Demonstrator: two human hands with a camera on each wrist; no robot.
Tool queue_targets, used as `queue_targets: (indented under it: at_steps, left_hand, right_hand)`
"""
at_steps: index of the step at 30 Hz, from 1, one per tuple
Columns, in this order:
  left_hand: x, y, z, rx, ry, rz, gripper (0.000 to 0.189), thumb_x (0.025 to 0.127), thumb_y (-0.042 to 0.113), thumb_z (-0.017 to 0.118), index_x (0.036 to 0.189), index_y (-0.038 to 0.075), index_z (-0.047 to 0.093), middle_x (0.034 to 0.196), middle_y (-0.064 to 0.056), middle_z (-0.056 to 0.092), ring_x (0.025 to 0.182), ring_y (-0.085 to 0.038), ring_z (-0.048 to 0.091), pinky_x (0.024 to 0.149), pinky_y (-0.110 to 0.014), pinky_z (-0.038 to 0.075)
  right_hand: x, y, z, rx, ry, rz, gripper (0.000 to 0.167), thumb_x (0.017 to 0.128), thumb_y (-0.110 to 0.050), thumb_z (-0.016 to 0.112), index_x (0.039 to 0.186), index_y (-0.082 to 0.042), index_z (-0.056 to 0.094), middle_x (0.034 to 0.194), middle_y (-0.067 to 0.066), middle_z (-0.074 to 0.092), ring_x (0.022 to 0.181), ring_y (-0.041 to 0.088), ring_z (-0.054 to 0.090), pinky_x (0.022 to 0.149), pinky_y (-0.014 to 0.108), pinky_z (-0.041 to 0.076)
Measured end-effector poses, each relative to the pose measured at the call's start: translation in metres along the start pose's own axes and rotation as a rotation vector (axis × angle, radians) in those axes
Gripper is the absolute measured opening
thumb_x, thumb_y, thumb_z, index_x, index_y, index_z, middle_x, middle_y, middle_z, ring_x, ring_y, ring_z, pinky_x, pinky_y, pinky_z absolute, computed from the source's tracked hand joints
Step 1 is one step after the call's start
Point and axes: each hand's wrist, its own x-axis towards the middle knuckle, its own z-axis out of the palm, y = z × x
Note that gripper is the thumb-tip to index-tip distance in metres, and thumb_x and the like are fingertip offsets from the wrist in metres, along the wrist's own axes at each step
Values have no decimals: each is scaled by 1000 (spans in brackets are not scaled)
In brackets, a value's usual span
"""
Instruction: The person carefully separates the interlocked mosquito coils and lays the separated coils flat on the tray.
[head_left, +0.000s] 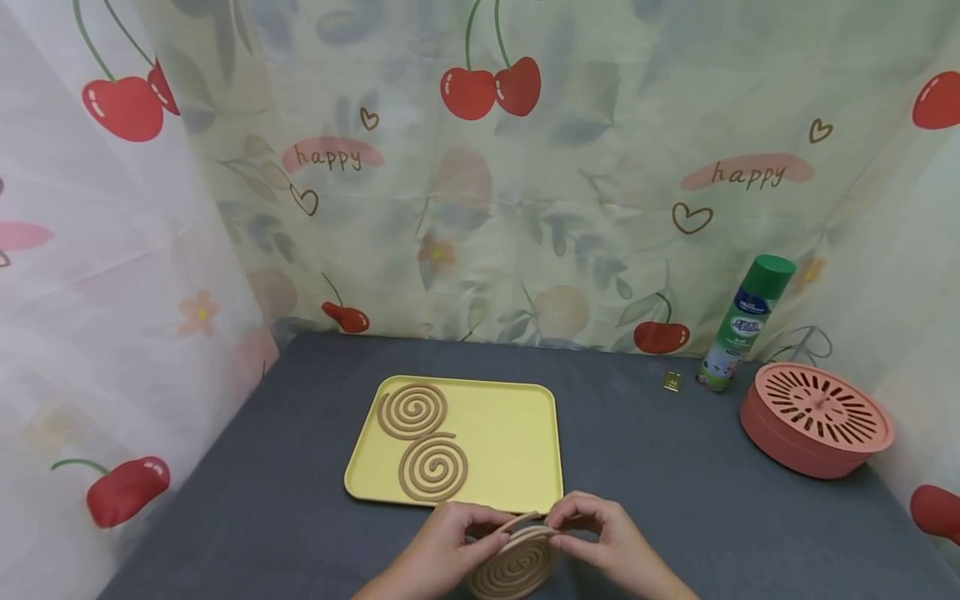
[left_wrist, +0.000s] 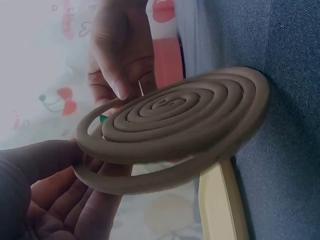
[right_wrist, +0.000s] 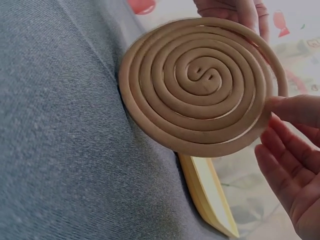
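Note:
A brown mosquito coil point(head_left: 517, 567), a double spiral, is tilted up at the front of the table just before the tray. My left hand point(head_left: 453, 546) pinches its upper left edge between thumb and fingers. Opposite, my right hand point(head_left: 607, 542) pinches the upper right edge. In the left wrist view an outer strand point(left_wrist: 135, 184) stands apart from the rest of the spiral. The right wrist view shows the coil's flat face point(right_wrist: 200, 90), its two strands meeting at the centre. Its lower edge is close against the dark cloth.
Two single mosquito coils point(head_left: 433, 468) lie on the left half of a yellow tray point(head_left: 510, 433). Toward the back right are a green spray can point(head_left: 742, 333), a small gold metal piece point(head_left: 672, 382) and a pink slotted round box point(head_left: 817, 421). A cherry-printed curtain point(head_left: 525, 208) surrounds the table.

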Motion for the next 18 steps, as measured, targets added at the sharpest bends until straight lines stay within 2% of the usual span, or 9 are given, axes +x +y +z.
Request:
queue_targets:
  at_steps: [6,12,18]
  left_hand:
    - [1,-1,3,11,7,16,18,87,15,64,101,6,72,92,-6,72,77,0,63,65,-16,50]
    - [1,0,5,13,14,11,17,87,13,65,99,5,72,90,-7,72,75,0,63,63,-16,50]
    - [1,-1,6,18,21,15,16,86,13,66,99,6,72,88,-7,72,73,1,62,62,-16,50]
  right_hand:
    - [0,0,2,-39,33,17,7,85,-9,66,90,-7,63,87,11,60,82,2,59,73,25,53]
    - [-1,-2,2,-42,26,28,6,84,-10,67,89,-7,63,85,10,60,78,2,59,70,26,53]
    - [-1,-2,3,-59,37,-1,6,84,-9,67,89,-8,64,86,9,61,78,2,59,69,26,53]
